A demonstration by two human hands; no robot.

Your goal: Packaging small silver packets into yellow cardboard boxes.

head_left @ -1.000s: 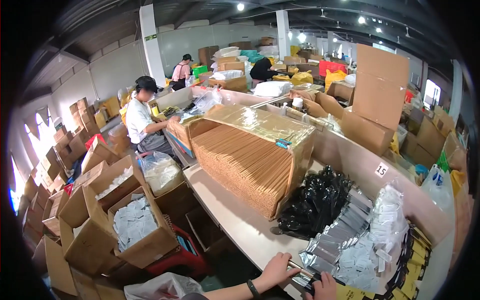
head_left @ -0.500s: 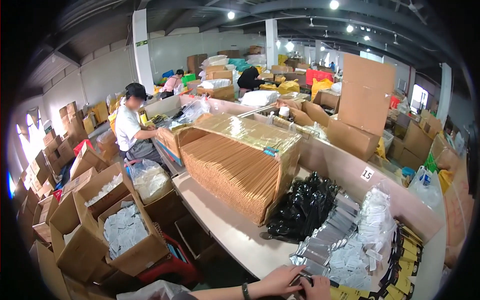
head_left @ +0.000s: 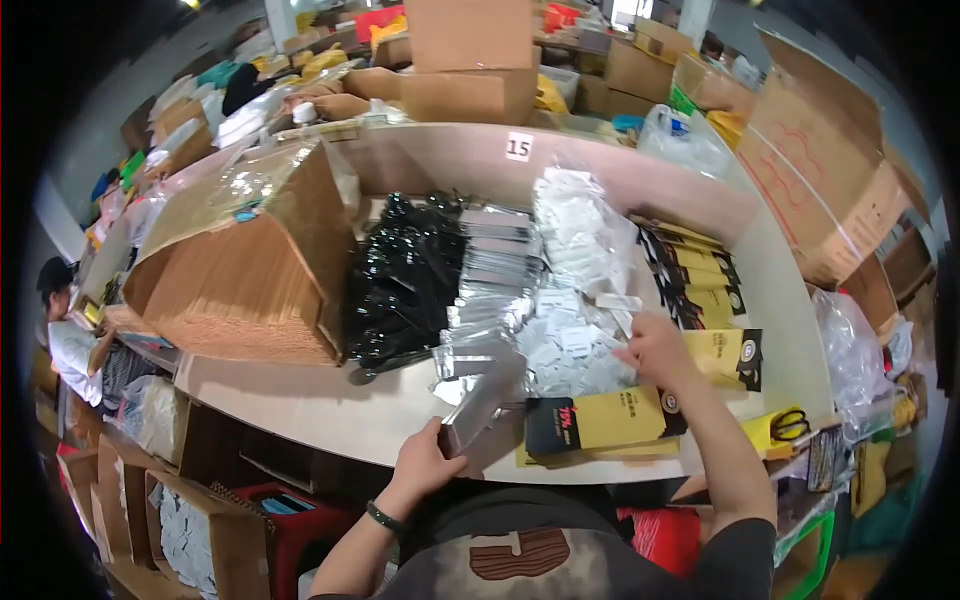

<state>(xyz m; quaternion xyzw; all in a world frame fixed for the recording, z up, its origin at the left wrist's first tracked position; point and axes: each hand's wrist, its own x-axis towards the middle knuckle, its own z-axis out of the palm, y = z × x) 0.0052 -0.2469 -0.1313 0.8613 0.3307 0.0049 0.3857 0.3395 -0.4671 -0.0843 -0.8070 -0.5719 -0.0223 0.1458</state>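
My left hand is closed on the lower end of a flat silver-grey packet, held tilted over the table's front edge. Over a pile of small white packets, my right hand has its fingers pinched, with a small white packet apparently between them. Just in front of that pile lies a stack of yellow and black cards. Left of the white pile, silver-grey packets overlap in a long row. Black glossy wrapped items are heaped beyond them to the left.
A large carton packed with thin brown sticks stands at the table's left. More white packets in clear plastic and rows of yellow-black cards lie toward the back board. Yellow scissors sit at the right edge. A co-worker works far left.
The view has swung right and down. My hands, together over the table's front edge before, are now apart: the left with the silver-grey packet, the right out over the white packets.
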